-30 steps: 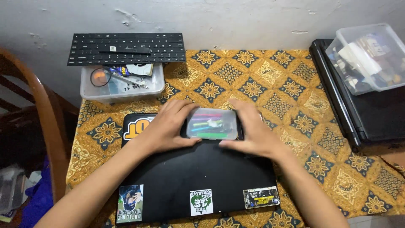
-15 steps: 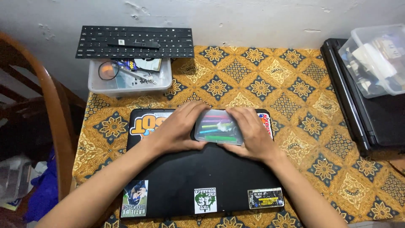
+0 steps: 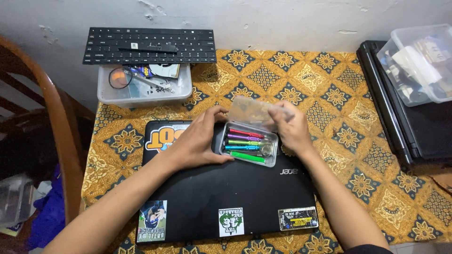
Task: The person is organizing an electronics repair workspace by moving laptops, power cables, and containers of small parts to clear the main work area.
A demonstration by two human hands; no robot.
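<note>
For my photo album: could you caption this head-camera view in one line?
Left hand steadies an open tool case on a closed black laptop while right hand lifts its clear lid.

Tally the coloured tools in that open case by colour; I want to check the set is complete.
In the clear case under the lid held by the right hand, steadied by the left hand:
Red tool: 1
Purple tool: 1
Light green tool: 1
Blue tool: 1
Bright green tool: 1
Total: 5
</note>
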